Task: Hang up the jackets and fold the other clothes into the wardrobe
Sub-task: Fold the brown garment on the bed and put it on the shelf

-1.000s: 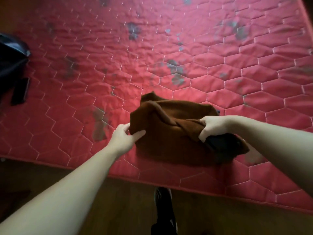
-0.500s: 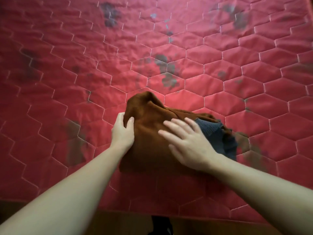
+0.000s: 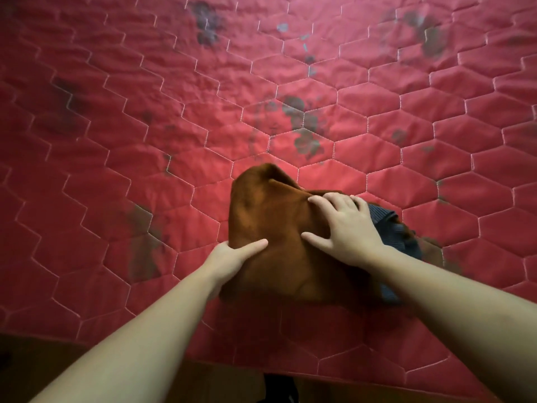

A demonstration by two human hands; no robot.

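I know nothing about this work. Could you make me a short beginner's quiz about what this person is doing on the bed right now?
1. True or false: the left hand is lifted clear of the brown garment.
2. What is the right hand doing? A) pressing on the garment with spread fingers; B) holding a hanger; C) resting on the bare red quilted mattress.
3. Fill in: the ribbed cloth showing beside the right hand is dark ____.

Key: 1 false, it grips the garment's left edge, thumb on top; 2 A; 3 blue.
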